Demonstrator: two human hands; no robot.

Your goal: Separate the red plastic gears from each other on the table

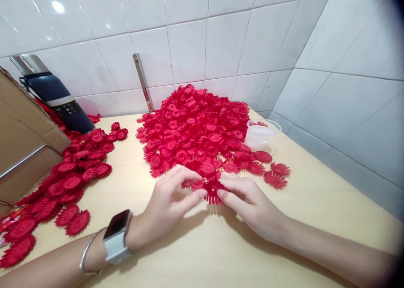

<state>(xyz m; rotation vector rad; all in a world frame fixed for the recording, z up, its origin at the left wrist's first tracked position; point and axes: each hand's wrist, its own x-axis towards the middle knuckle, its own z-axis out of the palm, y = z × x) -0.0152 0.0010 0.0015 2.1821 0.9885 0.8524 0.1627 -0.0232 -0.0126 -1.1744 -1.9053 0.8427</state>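
Observation:
A dark red fabric flower piece [213,191] with a fringed edge and a small centre hole is held up just above the table's front part. My right hand [249,201] pinches its right side, thumb in front and fingers behind. At its left edge is my left hand [176,195], thumb and forefinger curled round the rim in a loose pinch; the exact contact is partly hidden. Directly behind my fingertips rises a large heap of similar red flower pieces [195,128]. A watch [117,225] and a bangle are on my left wrist.
A clear plastic cup [260,134] stands right of the heap. More red flower pieces [72,180] spread along the left, beside a cardboard box [25,132] and a dark blue bottle [59,94]. A metal strip [142,81] leans on the tiled wall [186,44] behind the table [315,195].

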